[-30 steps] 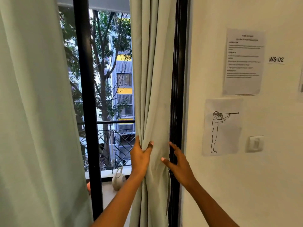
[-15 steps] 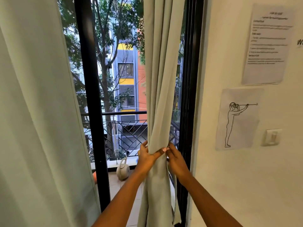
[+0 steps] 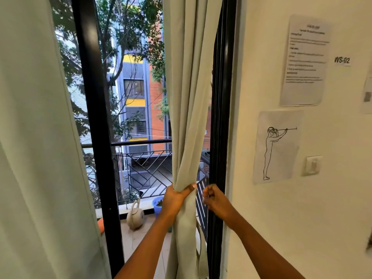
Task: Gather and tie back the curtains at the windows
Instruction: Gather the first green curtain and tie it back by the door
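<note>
The pale green right curtain (image 3: 189, 97) hangs bunched into a narrow column beside the black window frame (image 3: 220, 117). My left hand (image 3: 176, 198) grips this bundle at waist height, thumb wrapped across its front. My right hand (image 3: 213, 198) is a short gap to the right of the bundle, in front of the frame, fingers curled into a fist; nothing shows in it. A second pale green curtain (image 3: 34, 148) hangs spread out, filling the left side of the view.
A black mullion (image 3: 94, 127) splits the glass. Outside lie a balcony railing (image 3: 145, 170), a white watering can (image 3: 135, 217) and a blue pot (image 3: 158, 204). The cream wall on the right carries printed sheets (image 3: 305, 61), a figure drawing (image 3: 276, 147) and a switch (image 3: 313, 165).
The curtain went from loosely spread to tightly bunched in my left hand. My right hand came off the fabric and curled shut beside it.
</note>
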